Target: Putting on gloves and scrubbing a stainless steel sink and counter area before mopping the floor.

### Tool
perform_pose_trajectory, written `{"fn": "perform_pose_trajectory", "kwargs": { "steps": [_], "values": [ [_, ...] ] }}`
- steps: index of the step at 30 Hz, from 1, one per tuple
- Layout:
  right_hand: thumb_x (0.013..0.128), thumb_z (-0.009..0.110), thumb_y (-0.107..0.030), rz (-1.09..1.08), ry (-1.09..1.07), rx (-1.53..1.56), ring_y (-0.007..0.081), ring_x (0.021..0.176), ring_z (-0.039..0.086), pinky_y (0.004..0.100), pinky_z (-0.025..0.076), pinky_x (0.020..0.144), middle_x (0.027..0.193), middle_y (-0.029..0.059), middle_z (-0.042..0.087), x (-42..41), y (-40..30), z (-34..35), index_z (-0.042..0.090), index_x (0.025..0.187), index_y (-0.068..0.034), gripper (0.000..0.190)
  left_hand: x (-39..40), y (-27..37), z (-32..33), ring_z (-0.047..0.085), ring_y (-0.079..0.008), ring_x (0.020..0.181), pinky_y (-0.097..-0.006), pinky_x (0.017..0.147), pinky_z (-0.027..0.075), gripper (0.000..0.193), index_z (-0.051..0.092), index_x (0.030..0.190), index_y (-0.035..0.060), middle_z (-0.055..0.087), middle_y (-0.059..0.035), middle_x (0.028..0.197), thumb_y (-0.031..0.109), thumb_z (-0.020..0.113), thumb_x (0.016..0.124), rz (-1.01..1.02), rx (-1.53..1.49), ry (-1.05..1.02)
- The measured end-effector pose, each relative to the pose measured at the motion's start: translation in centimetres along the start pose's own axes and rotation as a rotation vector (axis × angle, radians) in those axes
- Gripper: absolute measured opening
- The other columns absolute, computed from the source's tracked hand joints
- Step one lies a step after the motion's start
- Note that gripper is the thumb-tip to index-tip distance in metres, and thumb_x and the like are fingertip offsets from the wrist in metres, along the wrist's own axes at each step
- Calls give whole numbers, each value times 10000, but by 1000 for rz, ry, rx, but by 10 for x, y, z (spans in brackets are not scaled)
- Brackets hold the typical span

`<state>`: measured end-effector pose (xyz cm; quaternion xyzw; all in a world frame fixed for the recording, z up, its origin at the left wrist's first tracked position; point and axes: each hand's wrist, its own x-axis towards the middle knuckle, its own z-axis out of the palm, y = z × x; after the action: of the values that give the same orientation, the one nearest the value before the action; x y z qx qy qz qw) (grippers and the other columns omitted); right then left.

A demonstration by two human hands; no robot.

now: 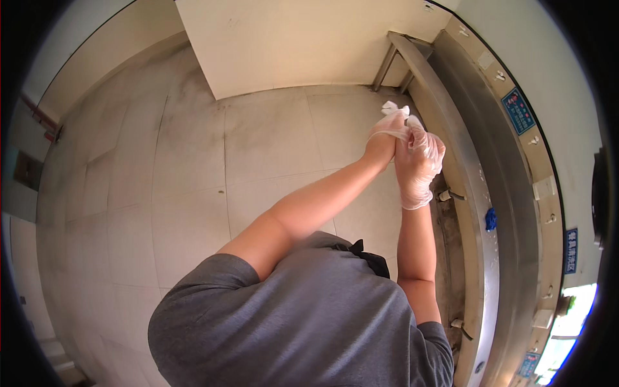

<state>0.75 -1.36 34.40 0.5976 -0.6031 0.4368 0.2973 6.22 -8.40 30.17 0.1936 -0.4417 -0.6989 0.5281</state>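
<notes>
My left hand (388,129) is partly inside a clear disposable glove (399,131), which bunches loosely around it. The glove's whitish, crumpled end (390,108) sticks out past the fingers, so their pose is hidden. Beside it, my right hand (420,154) wears a second clear disposable glove (416,199) that reaches the wrist. Its fingers are curled and pinch the stretched edge of the left glove. Both hands are held out in front of my body, close to the steel trough's front edge.
A long stainless-steel trough sink (515,242) runs along the right wall under several taps (500,76). A crumpled blue item (491,220) lies on its front rim. Drain pipes (447,195) jut out beneath. A pale wall block (290,43) stands ahead on the tiled floor (188,193).
</notes>
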Motion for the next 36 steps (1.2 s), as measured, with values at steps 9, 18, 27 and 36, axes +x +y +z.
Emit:
{"fn": "perform_pose_trajectory", "kwargs": {
  "steps": [9,18,27,36],
  "values": [
    [741,732,16,-279,-189,89,266,783,604,396,484,836,755,59,571,-41,-15,10,685,1114,-89,389,23,-28,-27,569,-125,886,-283,795,462,381,641,1225,19,637,-52,1086,270,624,939,-487,-168,256],
    [757,741,-134,-244,-246,-59,296,810,587,435,446,826,783,67,597,-18,3,16,651,898,-84,175,27,-54,-46,541,-178,1123,-309,945,425,593,550,1290,69,595,-47,1268,558,390,997,-591,-177,-122],
    [793,722,-101,-448,-352,13,282,740,605,419,500,836,723,83,580,-46,-1,32,650,1088,-18,315,54,-90,-76,538,-208,1154,-361,949,421,554,567,1285,61,588,-129,1286,457,571,899,-679,487,-123],
    [800,695,-31,63,-333,134,317,789,589,437,480,843,786,109,587,-79,-5,22,596,957,-52,187,33,-68,-41,472,-243,1264,-397,1038,352,550,536,1364,100,523,-136,1404,409,487,913,-464,63,248]
  ]
}}
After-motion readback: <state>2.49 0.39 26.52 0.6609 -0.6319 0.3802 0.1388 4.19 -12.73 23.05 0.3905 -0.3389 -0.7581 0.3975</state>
